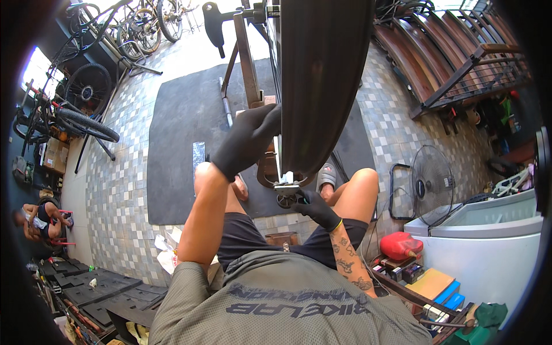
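A bicycle wheel with a black tire [322, 75] stands upright, edge-on, in a metal stand [247, 63]. My left hand [247, 138], in a black glove, is closed at the wheel's left side, its fingertips partly hidden there. Below the tire is a silver metal fitting [286, 185] with a black round dial [284, 200]. My right hand [318, 210], also gloved, grips at this dial with bent fingers. A dark rubber mat [172, 115] lies under the stand and my feet.
Bicycles [92, 103] line the left side, where another person [43, 224] sits low. A wooden rack [437, 57], standing fan [428, 184], white chest freezer [483, 247] and red fuel can [399, 247] are at the right. Black cases [109, 287] lie at lower left.
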Action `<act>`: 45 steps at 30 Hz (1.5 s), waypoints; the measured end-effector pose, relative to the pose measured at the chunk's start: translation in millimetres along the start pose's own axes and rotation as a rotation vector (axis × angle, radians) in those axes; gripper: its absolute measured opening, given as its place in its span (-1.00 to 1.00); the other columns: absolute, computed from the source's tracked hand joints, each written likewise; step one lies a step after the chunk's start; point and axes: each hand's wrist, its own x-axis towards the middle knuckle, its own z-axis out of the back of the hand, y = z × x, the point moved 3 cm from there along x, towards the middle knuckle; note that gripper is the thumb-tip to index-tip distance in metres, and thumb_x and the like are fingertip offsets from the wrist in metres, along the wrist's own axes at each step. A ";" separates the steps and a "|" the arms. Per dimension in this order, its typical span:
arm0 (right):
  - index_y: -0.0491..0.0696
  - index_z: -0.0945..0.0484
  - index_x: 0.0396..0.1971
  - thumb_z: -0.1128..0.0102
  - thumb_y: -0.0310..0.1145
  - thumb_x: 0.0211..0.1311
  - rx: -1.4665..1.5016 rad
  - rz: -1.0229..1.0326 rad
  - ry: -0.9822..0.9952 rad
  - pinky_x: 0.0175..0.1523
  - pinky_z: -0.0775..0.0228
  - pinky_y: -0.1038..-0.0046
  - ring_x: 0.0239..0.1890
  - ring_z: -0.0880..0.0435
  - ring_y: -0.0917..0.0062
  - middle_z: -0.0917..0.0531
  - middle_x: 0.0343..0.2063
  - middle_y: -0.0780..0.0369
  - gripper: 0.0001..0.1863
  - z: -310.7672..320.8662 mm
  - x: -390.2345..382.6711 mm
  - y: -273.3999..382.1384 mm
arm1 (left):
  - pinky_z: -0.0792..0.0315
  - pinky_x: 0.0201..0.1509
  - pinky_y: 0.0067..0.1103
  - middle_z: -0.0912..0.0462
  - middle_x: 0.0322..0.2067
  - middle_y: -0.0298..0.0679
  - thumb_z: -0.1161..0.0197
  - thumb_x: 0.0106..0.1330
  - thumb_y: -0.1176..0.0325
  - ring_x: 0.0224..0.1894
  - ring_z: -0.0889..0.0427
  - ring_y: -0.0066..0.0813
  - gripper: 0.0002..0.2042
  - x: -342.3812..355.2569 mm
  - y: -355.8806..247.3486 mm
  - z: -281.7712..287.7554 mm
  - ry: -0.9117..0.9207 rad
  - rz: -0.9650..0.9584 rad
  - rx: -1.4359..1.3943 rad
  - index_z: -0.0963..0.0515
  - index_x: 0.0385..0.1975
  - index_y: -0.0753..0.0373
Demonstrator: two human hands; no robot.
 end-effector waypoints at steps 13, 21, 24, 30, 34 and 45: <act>-0.20 -0.57 0.13 -0.58 -0.36 0.07 -0.300 0.200 -0.037 0.08 -0.52 0.48 -0.06 -0.70 0.57 -0.75 -0.10 0.19 -0.39 -6.4 9.5 8.7 | -0.58 -0.05 -0.40 -0.76 -0.28 0.06 0.37 0.69 -0.06 -0.29 -0.74 -0.25 -0.27 -35.6 -80.6 81.9 -0.367 -0.213 -0.201 -0.63 0.00 0.54; -0.17 -0.58 0.10 -0.63 -0.28 0.01 -0.363 0.202 -0.104 0.12 -0.52 0.38 -0.01 -0.71 0.44 -0.72 -0.06 0.15 -0.36 -3.5 8.3 9.9 | -0.59 -0.05 -0.41 -0.77 -0.28 0.05 0.35 0.70 0.00 -0.28 -0.75 -0.28 -0.32 -33.9 -70.0 81.3 -0.365 -0.192 -0.130 -0.64 0.00 0.53; -0.13 -0.57 0.11 -0.64 -0.19 0.00 -0.356 0.217 -0.139 0.11 -0.52 0.33 -0.01 -0.72 0.33 -0.70 -0.05 0.11 -0.33 -3.6 7.2 9.0 | -0.59 -0.05 -0.42 -0.77 -0.28 0.04 0.34 0.70 0.01 -0.28 -0.75 -0.29 -0.33 -31.9 -69.3 79.3 -0.360 -0.189 -0.129 -0.64 0.00 0.52; -0.11 -0.56 0.13 -0.64 -0.14 0.00 -0.393 0.218 -0.175 0.11 -0.52 0.30 -0.01 -0.73 0.26 -0.71 -0.06 0.09 -0.30 -5.5 7.4 7.0 | -0.58 -0.03 -0.41 -0.76 -0.27 0.04 0.26 0.69 0.04 -0.25 -0.75 -0.28 -0.38 -29.2 -69.5 72.8 -0.339 -0.182 -0.143 -0.65 -0.01 0.51; -0.16 -0.57 0.09 -0.65 -0.23 -0.02 -0.395 0.167 -0.175 0.12 -0.51 0.37 -0.02 -0.71 0.42 -0.72 -0.07 0.15 -0.33 -6.6 6.4 10.3 | -0.57 -0.02 -0.41 -0.76 -0.26 0.04 0.21 0.69 0.08 -0.23 -0.76 -0.27 -0.42 -28.3 -70.5 72.3 -0.342 -0.164 -0.149 -0.65 -0.01 0.51; -0.15 -0.56 0.06 -0.67 -0.16 -0.05 -0.424 0.188 -0.264 0.12 -0.52 0.35 -0.02 -0.71 0.38 -0.70 -0.09 0.13 -0.31 -12.2 3.4 18.7 | -0.58 -0.02 -0.43 -0.77 -0.25 0.01 0.16 0.68 0.15 -0.21 -0.77 -0.30 -0.48 -21.5 -68.0 68.4 -0.299 -0.148 -0.182 -0.65 -0.01 0.51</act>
